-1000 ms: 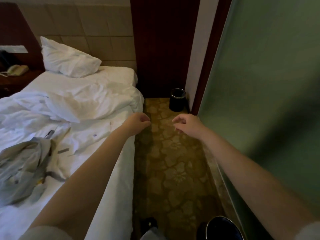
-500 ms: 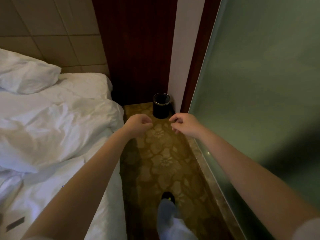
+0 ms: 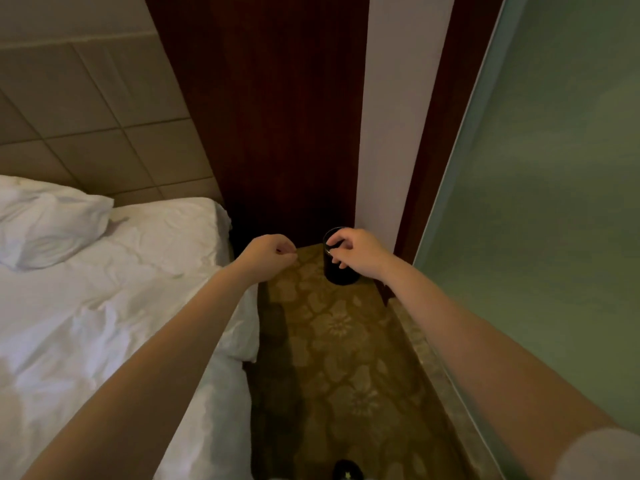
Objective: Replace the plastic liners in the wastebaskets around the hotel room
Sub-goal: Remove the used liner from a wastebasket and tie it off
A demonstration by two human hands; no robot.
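Approach closed: wastebasket (image 3: 338, 274) at 12 o'clock, behind loosely curled empty right hand (image 3: 358, 252); left hand (image 3: 268, 253) fisted, empty; liner removal next.

The right hand (image 3: 360, 252) hides part of the wastebasket (image 3: 341, 277) — its inside too dark to read; well below the grip, a shoe (image 3: 347, 471) is cut off.
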